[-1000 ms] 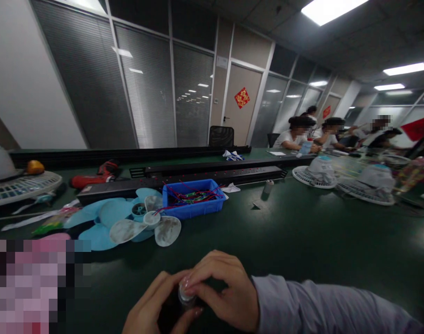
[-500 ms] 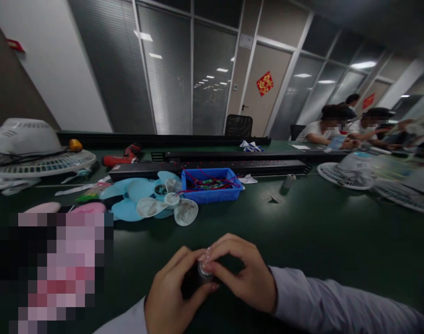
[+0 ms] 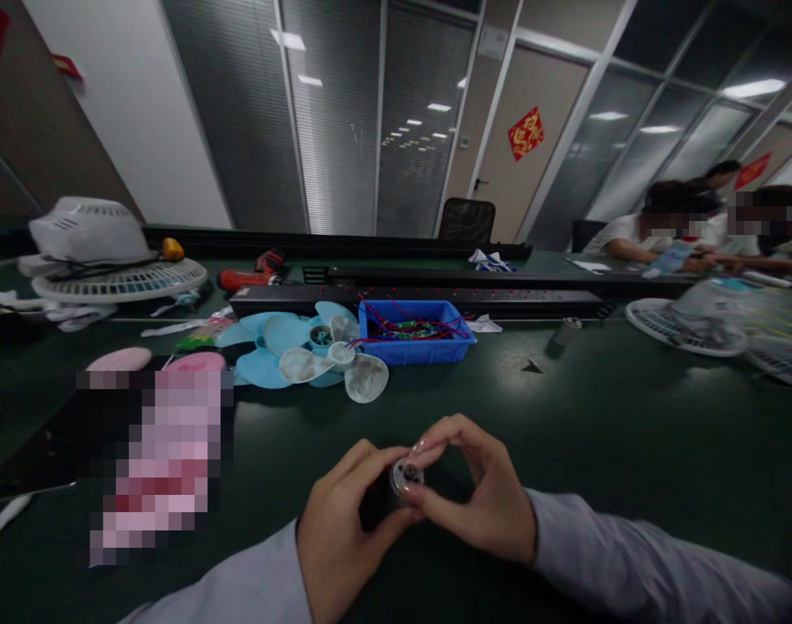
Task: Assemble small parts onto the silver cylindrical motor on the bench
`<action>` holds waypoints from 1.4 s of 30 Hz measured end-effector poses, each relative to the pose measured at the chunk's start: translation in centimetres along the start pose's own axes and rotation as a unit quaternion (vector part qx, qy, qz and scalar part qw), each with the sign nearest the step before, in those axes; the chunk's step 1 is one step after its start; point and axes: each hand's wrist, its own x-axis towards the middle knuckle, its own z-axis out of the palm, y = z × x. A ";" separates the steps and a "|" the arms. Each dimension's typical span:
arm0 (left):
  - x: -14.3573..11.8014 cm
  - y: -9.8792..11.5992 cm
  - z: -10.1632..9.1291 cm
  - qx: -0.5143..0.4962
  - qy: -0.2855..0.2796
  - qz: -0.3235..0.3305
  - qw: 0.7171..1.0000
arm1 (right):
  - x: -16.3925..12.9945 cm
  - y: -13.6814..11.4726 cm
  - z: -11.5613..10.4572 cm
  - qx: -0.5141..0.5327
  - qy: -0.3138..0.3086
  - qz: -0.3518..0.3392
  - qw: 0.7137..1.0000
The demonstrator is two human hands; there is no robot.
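– Where's the metal cylinder (image 3: 406, 476)?
– Right between the two hands, over the near part of the worktop (image 3: 617, 451). Its round end faces up, with a dark centre and small dark spots around it.
– What's the left hand (image 3: 344, 520) doing?
– It's curled around the cylinder from the left, forefinger along the far side, thumb along the near side. There's a dark gap between the palm and the metal.
– And the right hand (image 3: 483, 498)?
– Gripping too, from the right. Its fingertips sit at the far edge of the top and its thumb at the near edge, so the round face shows between them.
– So both have hold of it. Is it standing on the worktop?
– I can't tell; the fingers hide its base.
– Anything close by?
– Beyond the hands, to the left, a white fan blade (image 3: 366, 379) overlaps a blue one (image 3: 262, 368). The blue bin (image 3: 422, 351) of wired parts is just beside them.
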 end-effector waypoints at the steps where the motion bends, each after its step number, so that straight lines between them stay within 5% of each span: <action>1: 0.0 0.0 0.0 -0.001 -0.001 -0.001 1.000 | 0.0 0.0 0.0 0.002 0.004 0.000 1.000; 11: 0.1 0.0 0.0 -0.009 0.000 -0.002 1.000 | 0.1 -0.2 -0.2 0.013 -0.043 -0.021 0.999; 26: 0.0 0.3 -0.2 0.018 -0.001 -0.002 1.000 | 0.0 0.0 -0.3 0.019 -0.009 0.010 1.000; 35: 0.1 0.3 -0.2 0.021 0.010 0.010 1.000 | -0.1 -0.2 -0.7 0.028 -0.085 -0.030 0.996; 42: 0.3 0.3 -0.3 0.030 -0.004 0.001 1.000 | -0.2 0.2 -0.8 0.030 -0.052 -0.003 0.998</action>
